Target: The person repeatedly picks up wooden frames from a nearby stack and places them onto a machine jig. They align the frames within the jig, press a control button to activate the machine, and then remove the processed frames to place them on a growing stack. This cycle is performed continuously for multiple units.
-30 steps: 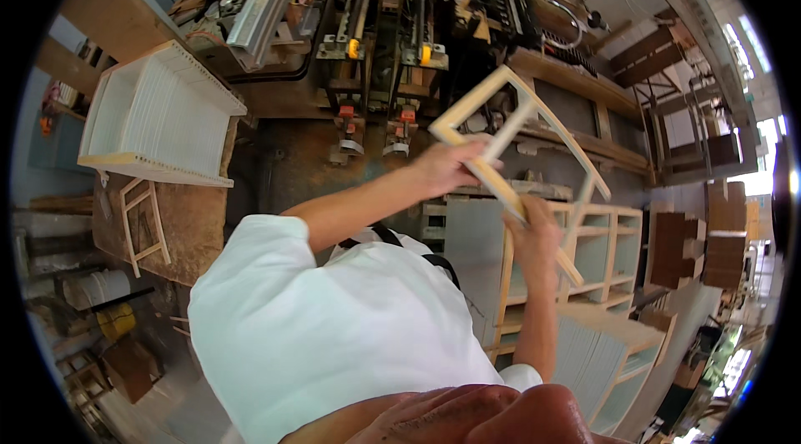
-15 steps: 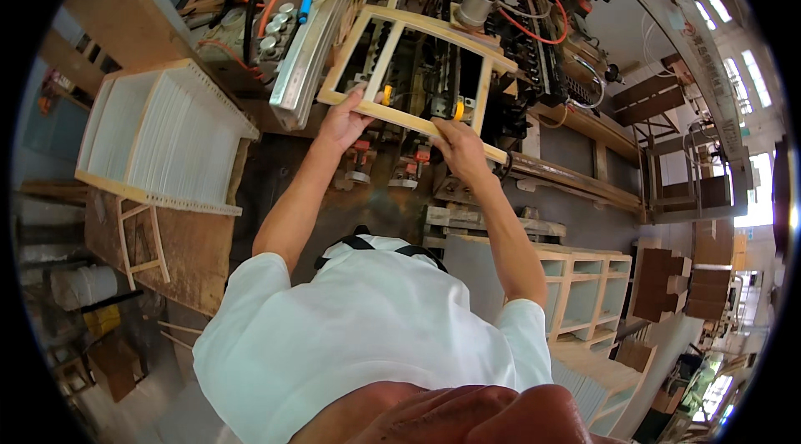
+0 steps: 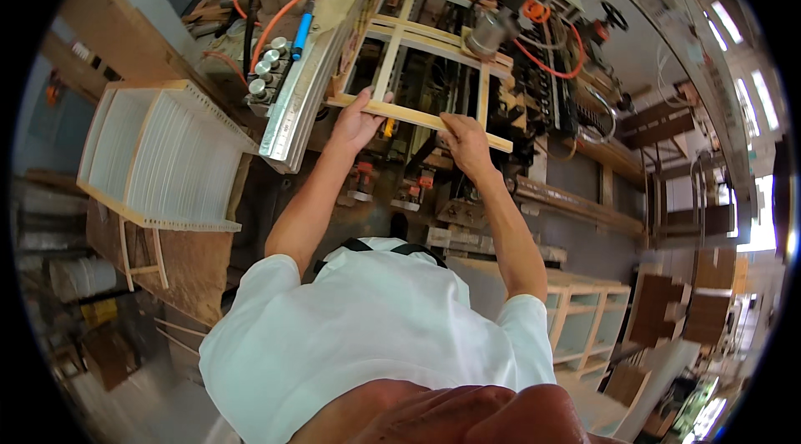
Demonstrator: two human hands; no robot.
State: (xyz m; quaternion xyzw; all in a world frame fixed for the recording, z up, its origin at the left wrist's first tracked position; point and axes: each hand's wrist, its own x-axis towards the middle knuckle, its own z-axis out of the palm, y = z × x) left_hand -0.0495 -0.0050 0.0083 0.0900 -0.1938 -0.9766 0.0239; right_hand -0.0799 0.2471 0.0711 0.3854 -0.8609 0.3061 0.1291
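Shirt (image 3: 375,327): plain white, loose, softly creased
Sleeves (image 3: 526,331): short, white, wide at the opening
Bands (image 3: 419,249): black, curved, showing past the shirt's front
Shoe (image 3: 400,224): dark, mostly hidden
Hands (image 3: 359,125): bare

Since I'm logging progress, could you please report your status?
Left hand, right hand: gripping wooden frame by near rail. Frame over machinery. Second frame just beyond, contact unclear; silver beam at left.

The wooden frame (image 3: 409,115) is a pale straw yellow. The person's shirt (image 3: 375,319) is plain white, crossed by a black strap (image 3: 409,249). Silvery grey marks the metal rail (image 3: 288,123); bright blue, the slim handle (image 3: 303,33); orange, the hose (image 3: 281,12). Whitish panels (image 3: 171,156) form fine stripes above a mottled brown tabletop (image 3: 190,264). The cardboard stack (image 3: 659,310) is reddish brown.
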